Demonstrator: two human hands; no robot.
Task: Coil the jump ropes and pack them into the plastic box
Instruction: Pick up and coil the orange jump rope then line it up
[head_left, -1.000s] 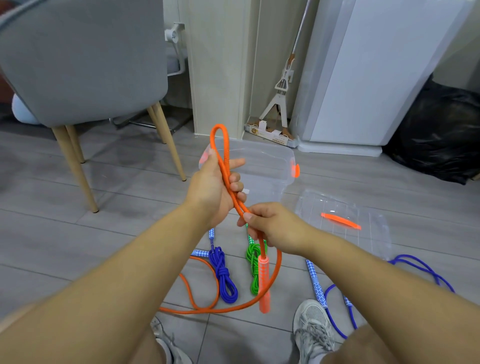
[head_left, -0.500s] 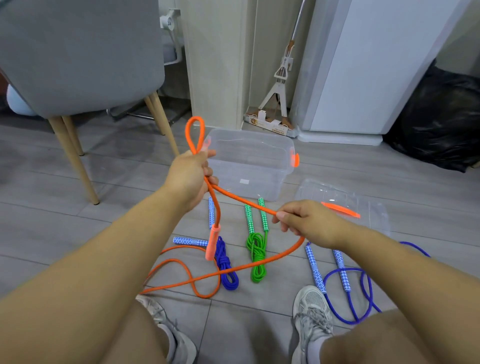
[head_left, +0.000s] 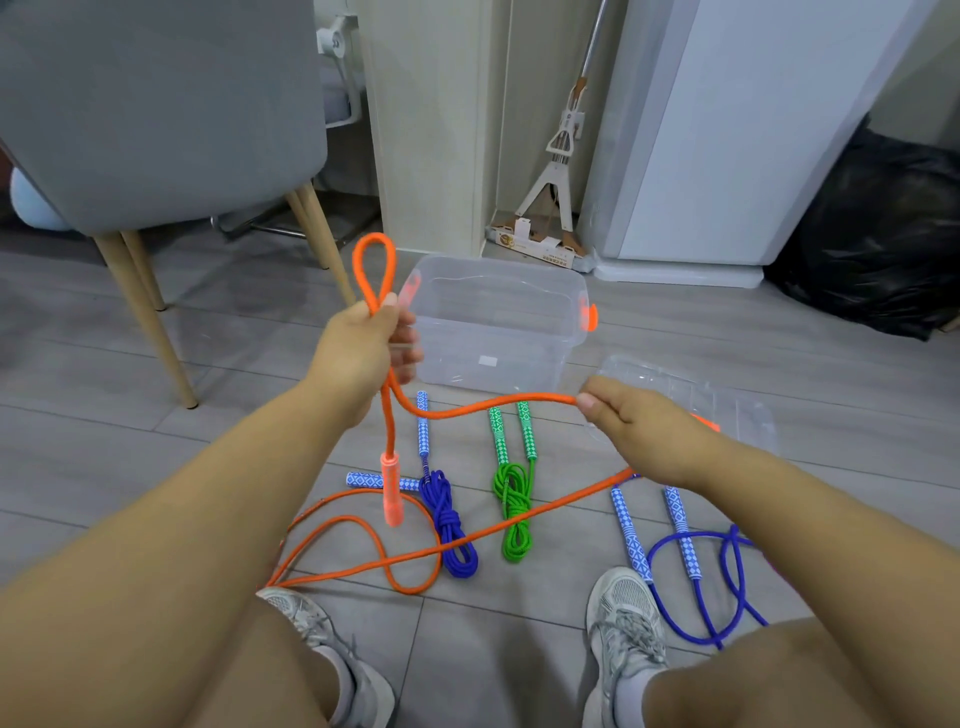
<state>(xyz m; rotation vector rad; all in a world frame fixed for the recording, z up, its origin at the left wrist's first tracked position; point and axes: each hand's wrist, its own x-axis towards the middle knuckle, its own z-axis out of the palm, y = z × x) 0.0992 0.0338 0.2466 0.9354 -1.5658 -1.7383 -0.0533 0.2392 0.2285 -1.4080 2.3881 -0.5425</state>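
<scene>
Head view: we hold the orange jump rope (head_left: 545, 397) between both hands above the floor, at 6 o'clock from the open plastic box (head_left: 493, 338). Our left hand (head_left: 363, 348) grips it in a closed fist. Our right hand (head_left: 639, 431) pinches it between thumb and curled fingers, out at 3 o'clock from the left.

The main risk, as we judge it, is the slack on the floor. It crosses itself and lies over the coiled blue rope (head_left: 447, 519) and the coiled green rope (head_left: 511, 509), so hauling it in fast could drag those finished coils or knot the orange one. Its far bend sits just beside our left shoe (head_left: 296, 608) and might catch there. A loosened fist would also let the small loop collapse.

That loop stands out of the fist toward 12 o'clock, while the orange handle (head_left: 390, 488) hangs with its long axis 12 to 6. The held span runs from 9 to 3 with a slight sag, and the floor slack trails from 2 toward 8
</scene>
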